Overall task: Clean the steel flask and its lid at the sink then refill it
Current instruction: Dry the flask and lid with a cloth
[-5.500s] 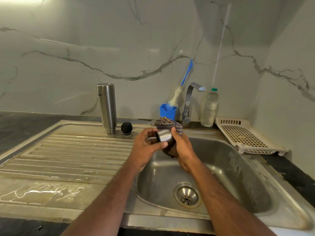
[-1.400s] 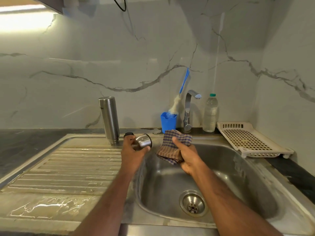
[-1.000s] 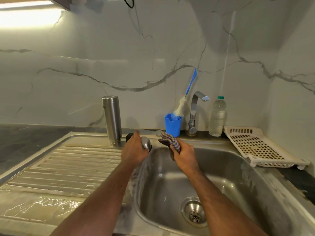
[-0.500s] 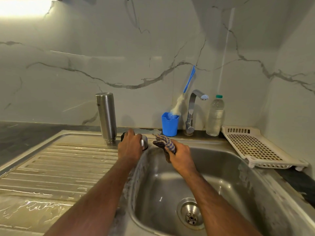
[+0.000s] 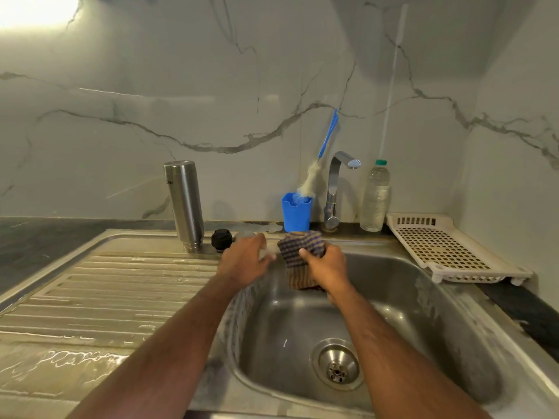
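Steel flask (image 5: 184,204): stands upright, long axis vertical, at the sink's (image 5: 453,322) back rim, up-left of your hands.
Lid cup (image 5: 244,235): just beside the black stopper (image 5: 221,240).
Left hand (image 5: 246,261): nearer the flask, fingers loose, blurred, apparently holding nothing.
Right hand (image 5: 325,267): grips the checked cloth (image 5: 298,255).

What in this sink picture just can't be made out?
- Steel cap: mostly behind the left hand, which is motion-blurred, so whether it touches the cap is unclear.
- Flask: stands mouth-down; its inside is unseen, and its printed lettering is too small to read.
- Cloth: partly covered by the right hand gripping it.
- Black stopper: too small for detail.
- Brush: its lower end is hidden inside the blue cup.
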Available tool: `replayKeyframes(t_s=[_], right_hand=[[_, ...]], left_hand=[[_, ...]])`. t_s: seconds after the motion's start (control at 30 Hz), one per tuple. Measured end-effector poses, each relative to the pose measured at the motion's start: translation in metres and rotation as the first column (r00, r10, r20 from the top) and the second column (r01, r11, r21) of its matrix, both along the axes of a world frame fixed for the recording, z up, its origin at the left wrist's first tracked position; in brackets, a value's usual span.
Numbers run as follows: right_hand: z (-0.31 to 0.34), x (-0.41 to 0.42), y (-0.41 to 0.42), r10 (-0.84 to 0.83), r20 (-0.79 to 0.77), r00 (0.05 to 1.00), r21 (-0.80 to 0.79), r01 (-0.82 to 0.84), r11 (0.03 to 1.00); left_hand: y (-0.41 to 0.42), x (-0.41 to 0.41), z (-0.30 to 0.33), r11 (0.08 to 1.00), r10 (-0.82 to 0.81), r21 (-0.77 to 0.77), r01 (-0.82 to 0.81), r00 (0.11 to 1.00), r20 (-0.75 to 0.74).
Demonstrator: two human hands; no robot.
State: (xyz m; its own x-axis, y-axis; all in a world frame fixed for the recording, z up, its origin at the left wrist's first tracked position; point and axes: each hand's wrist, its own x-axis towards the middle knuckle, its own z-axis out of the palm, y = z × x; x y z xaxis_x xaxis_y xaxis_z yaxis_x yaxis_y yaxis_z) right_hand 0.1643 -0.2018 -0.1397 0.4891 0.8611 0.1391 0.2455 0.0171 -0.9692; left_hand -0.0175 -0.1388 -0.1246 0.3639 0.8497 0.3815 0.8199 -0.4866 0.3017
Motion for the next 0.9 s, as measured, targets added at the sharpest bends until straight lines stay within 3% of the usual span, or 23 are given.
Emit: replayKeyframes(t_s=[0.13,0.2,0.27,0.33,0.4,0.47,0.6,0.8,0.9], right_hand=[[0.003,0.015,-0.014,-0.014,-0.462,0.887,-0.006,0.013,1.0],[0.002,0.022,-0.024,0.005,-0.572,0.821,-0.019,-0.019,1.0],[0.002,0.026,-0.031,0.015,-0.582,0.813,-0.024,-0.035,0.999],[0.004,0.026,-0.037,-0.013,-0.478,0.878,-0.018,0.005,1.0],[0.006,0.026,-0.045,-0.071,-0.21,0.975,-0.021,0.068,0.997],[0.004,0.027,-0.055,-0.078,-0.016,0.997,-0.057,0.077,0.995],[0.003,0.04,-0.072,-0.116,0.096,0.989,-0.042,0.121,0.992],[0.036,0.094,-0.105,-0.28,0.257,0.925,0.339,0.185,0.922],[0.054,0.137,-0.118,-0.369,0.295,0.881,0.415,0.23,0.88]], left_hand=[[-0.017,0.01,-0.003,0.974,-0.201,-0.118,0.191,0.977,-0.071],[-0.023,0.016,-0.004,0.962,-0.244,-0.143,0.231,0.966,-0.083],[-0.027,0.021,-0.004,0.958,-0.26,-0.153,0.243,0.96,-0.102],[-0.033,0.027,-0.001,0.958,-0.268,-0.138,0.253,0.957,-0.108],[-0.039,0.032,0.003,0.956,-0.275,-0.126,0.264,0.958,-0.086],[-0.045,0.037,0.006,0.954,-0.28,-0.127,0.27,0.958,-0.068],[-0.054,0.05,0.012,0.952,-0.291,-0.107,0.286,0.956,-0.036],[-0.062,0.1,0.022,0.91,-0.388,-0.122,0.397,0.917,0.088],[-0.066,0.132,0.024,0.882,-0.446,-0.125,0.454,0.89,0.092]])
